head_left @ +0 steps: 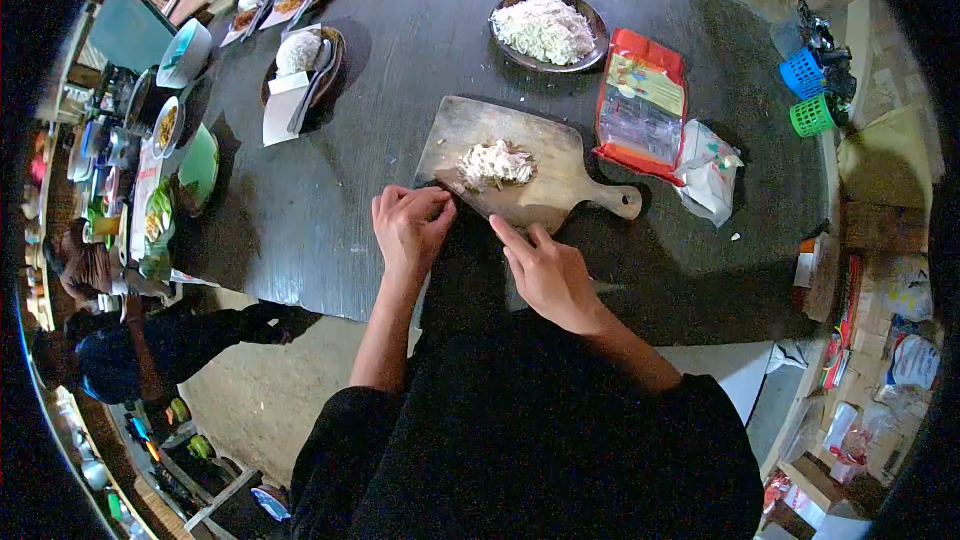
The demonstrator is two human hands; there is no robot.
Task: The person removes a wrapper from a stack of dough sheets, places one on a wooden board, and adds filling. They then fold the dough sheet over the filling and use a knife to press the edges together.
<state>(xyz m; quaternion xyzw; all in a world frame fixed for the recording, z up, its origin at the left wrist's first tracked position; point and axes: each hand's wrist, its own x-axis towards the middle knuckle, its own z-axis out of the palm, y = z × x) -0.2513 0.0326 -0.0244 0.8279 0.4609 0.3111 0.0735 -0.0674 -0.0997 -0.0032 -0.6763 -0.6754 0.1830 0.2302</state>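
Shredded food (495,165) on board (555,155); red packet (643,105) unreadably blurred.

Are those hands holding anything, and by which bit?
I can't tell. The left hand and right hand are at the near edge of the wooden cutting board, but anything in either grip is too dark to make out.

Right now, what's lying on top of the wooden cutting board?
A pile of pale shreds sits on the cutting board, with mostly bare wood around it. The patch beneath the pile is hidden.
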